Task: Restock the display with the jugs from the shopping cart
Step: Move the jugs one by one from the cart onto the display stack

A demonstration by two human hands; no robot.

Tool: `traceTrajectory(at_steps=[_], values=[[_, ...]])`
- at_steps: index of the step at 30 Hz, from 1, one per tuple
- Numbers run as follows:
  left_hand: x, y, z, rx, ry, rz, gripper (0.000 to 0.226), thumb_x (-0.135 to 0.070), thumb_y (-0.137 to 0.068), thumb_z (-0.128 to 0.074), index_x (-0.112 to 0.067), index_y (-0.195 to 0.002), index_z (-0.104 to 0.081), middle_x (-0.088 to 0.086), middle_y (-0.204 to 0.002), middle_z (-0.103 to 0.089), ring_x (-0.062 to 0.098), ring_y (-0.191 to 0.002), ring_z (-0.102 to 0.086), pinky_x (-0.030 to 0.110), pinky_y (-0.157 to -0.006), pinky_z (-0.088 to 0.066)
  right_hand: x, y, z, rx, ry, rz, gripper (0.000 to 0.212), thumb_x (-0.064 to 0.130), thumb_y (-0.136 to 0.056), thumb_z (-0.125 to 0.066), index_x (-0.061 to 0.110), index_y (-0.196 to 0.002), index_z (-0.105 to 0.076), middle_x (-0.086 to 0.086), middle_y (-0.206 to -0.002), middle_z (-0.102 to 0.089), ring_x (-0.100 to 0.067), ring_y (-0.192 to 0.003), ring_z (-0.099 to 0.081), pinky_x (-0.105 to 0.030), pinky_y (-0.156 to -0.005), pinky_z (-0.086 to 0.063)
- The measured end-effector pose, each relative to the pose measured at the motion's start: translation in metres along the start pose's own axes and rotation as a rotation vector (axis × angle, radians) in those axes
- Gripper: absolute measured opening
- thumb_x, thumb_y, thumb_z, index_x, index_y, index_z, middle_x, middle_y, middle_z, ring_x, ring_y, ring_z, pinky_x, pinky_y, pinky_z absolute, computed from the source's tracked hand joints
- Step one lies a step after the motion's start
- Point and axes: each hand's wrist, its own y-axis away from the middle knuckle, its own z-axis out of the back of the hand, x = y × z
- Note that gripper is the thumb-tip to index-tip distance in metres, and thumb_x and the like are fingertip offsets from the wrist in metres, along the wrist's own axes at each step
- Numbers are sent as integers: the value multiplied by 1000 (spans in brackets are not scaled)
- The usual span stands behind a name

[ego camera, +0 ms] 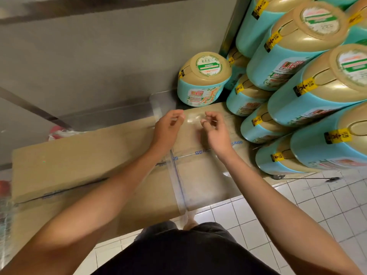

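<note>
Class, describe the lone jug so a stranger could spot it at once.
Find the stack of teal jugs on the right. Left of it, beyond the cardboard box, stands one jug. It alone sits outside the pile, grey wall to its left.

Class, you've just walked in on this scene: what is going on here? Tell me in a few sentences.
A person leans over a cardboard box beside a stack of teal jugs. The left hand pinches a strip of clear tape lifted at the box's far edge. The right hand is curled next to it; whether it holds tape is unclear. The flaps lie closed. One single jug sits apart, beyond the box.
</note>
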Motion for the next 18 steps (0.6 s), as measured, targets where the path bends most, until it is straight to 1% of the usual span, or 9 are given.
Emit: traceTrajectory(at_steps=[1, 3, 6, 8, 9, 12, 15, 16, 18], values=[[1, 15, 4, 19, 19, -4, 14, -21, -102, -63, -32, -106, -71, -5, -102, -74, 17, -95, -71, 48, -93, -59, 1, 14, 3, 24, -23, 18, 25, 15, -101, -65, 13, -125, -62, 2, -113, -67, 5, -96, -62, -16, -90, -48], [4, 46, 14, 66, 46, 3, 21, -15, -104, -60, -33, -100, -70, -6, -99, -75, 10, -87, -70, 41, -86, -57, 0, 42, 11, 55, -75, 34, 19, 11, -102, -62, 12, -121, -65, 5, -105, -67, 5, -87, -62, -23, -88, -53], [14, 93, 32, 91, 95, 82, 23, -14, -108, -54, -29, -102, -71, -12, -92, -77, 5, -84, -70, 28, -77, -56, -5, 83, 24, 122, -140, 7, 14, 6, -105, -58, 11, -114, -68, -3, -103, -68, -12, -95, -63, -45, -92, -56], [20, 127, 41, 65, 132, 139, 23, -15, -109, -50, -25, -104, -71, -12, -91, -76, 7, -85, -70, 23, -75, -56, -13, 107, 34, 205, -181, -29, 16, 8, -107, -55, 15, -109, -69, -6, -105, -68, -20, -99, -65, -53, -93, -58], [22, 144, 42, 32, 148, 169, 24, -16, -110, -49, -23, -105, -71, -11, -91, -77, 7, -84, -70, 22, -74, -56, -18, 117, 40, 249, -184, -34, 17, 8, -108, -54, 16, -109, -69, -3, -103, -69, -19, -100, -67, -51, -92, -59], [27, 198, 35, -106, 265, 278, 25, -18, -111, -47, -16, -107, -72, -7, -92, -79, 8, -80, -72, 21, -71, -55, -34, 142, 63, 372, -168, -9, 16, 9, -109, -53, 13, -111, -68, 9, -97, -72, -9, -95, -70, -38, -89, -60], [30, 255, 16, -236, 394, 349, 40, -31, -113, -39, -7, -119, -70, 14, -107, -78, 29, -91, -74, 33, -77, -60, -52, 155, 89, 479, -143, 0, 15, 9, -109, -52, 8, -112, -66, 10, -94, -73, -10, -92, -72, -28, -80, -62], [28, 274, 7, -283, 427, 359, 47, -38, -113, -36, -5, -122, -69, 19, -110, -77, 33, -94, -74, 35, -77, -62, -58, 158, 99, 517, -128, 2, 15, 9, -109, -51, 7, -112, -65, 8, -93, -74, -13, -91, -73, -28, -76, -62], [23, 312, -13, -381, 482, 387, 56, -46, -112, -31, -7, -121, -70, 18, -110, -77, 31, -92, -76, 37, -75, -65, -69, 161, 113, 608, -68, 8, 16, 10, -110, -50, 5, -114, -64, 1, -95, -76, -19, -92, -74, -32, -73, -63]])
